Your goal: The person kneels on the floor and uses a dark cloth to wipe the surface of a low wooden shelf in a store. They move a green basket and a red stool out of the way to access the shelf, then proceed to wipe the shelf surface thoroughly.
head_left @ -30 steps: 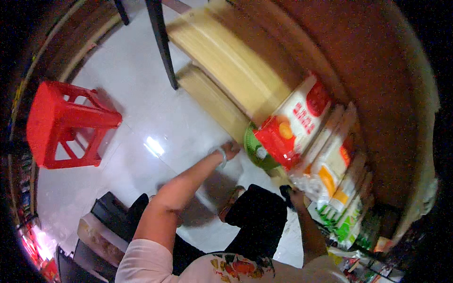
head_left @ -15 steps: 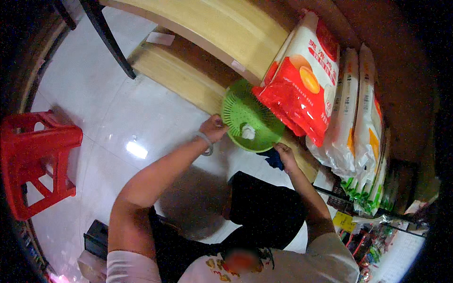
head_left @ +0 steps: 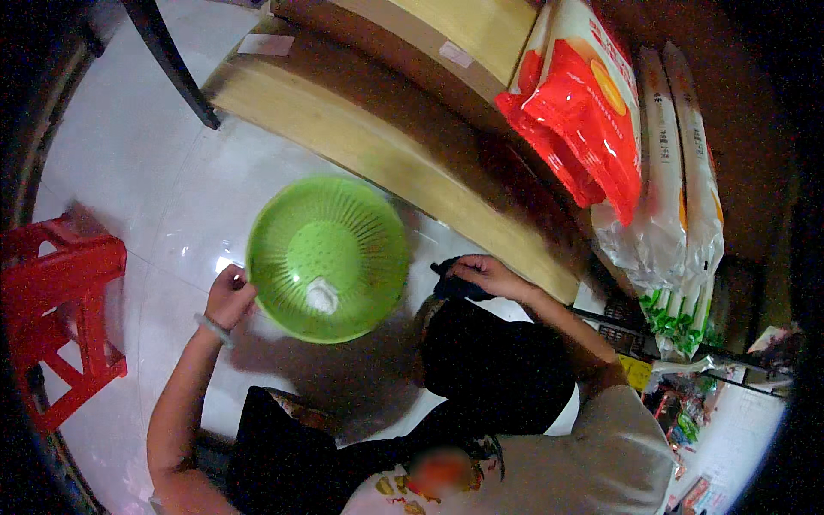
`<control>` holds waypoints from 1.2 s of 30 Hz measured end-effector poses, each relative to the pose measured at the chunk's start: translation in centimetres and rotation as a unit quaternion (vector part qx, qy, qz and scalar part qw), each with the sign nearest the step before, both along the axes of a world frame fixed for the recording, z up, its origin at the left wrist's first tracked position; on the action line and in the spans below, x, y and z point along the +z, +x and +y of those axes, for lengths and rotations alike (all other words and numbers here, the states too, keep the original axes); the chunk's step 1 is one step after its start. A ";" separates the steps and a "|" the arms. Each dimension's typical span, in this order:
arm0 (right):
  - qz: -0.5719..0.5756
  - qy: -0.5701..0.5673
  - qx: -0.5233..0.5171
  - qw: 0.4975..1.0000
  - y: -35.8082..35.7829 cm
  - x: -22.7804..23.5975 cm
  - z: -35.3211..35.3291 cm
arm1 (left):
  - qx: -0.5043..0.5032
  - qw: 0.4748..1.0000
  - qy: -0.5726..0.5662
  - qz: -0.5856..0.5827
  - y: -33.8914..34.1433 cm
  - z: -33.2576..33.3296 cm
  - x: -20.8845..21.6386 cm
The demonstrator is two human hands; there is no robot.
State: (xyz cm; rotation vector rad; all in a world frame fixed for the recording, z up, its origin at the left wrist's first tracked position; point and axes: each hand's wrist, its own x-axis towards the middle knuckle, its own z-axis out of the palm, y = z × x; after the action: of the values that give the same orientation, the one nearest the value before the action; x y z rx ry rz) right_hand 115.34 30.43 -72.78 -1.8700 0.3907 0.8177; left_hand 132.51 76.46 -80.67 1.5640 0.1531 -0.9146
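Note:
A round green plastic colander (head_left: 322, 245) hangs over the pale floor, left of the wooden shelf. Its rim is pinched at the left side by my left hand (head_left: 230, 296), which wears a pale bracelet. Inside the colander lies a small white crumpled wad (head_left: 323, 296), perhaps paper or cloth; I cannot tell which. My right hand (head_left: 493, 276), apart from the colander, is closed on a bunched dark blue cloth (head_left: 453, 281) just above my knee, beside the shelf's lower board.
Light wooden shelf boards (head_left: 343, 159) run diagonally ahead of me. Red-and-white plastic bags (head_left: 588, 120) and long clear packages (head_left: 665, 172) overhang at the right. A red plastic stool (head_left: 69, 300) stands at the left, a black furniture leg (head_left: 172, 64) at the upper left.
The colander has come away from the shelf, moving left and nearer with my left hand. My right hand has let go of its rim and keeps the dark cloth.

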 end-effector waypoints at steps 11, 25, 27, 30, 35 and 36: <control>-0.138 -0.535 0.126 0.824 2.7 3.7 -5.8 | 0.000 0.999 0.043 -0.025 -7.7 7.4 -5.8; -0.191 -0.671 -0.027 0.716 3.3 -1.6 -15.1 | 0.041 0.999 0.006 0.033 -8.8 7.2 -6.1; -0.201 -0.655 -0.051 0.727 3.6 -2.0 -13.7 | 0.078 0.994 -0.024 0.078 -9.4 6.9 -5.8; -0.222 -0.601 -0.070 0.765 3.7 -1.6 -10.1 | 0.105 0.989 -0.047 0.094 -10.1 7.0 -5.9; -0.146 -0.633 0.196 0.734 4.0 0.8 -3.9 | 0.083 0.990 0.025 0.114 -9.5 4.7 -4.2; -0.114 -0.620 0.204 0.749 3.7 0.5 -3.5 | 0.029 1.000 0.001 -0.003 -9.2 3.6 -3.9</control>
State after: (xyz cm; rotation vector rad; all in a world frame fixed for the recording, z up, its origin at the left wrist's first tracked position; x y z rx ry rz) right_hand 119.05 26.90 -72.31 -3.3705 0.4031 0.5884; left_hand 123.35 80.08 -84.59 1.5567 0.1943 -0.8648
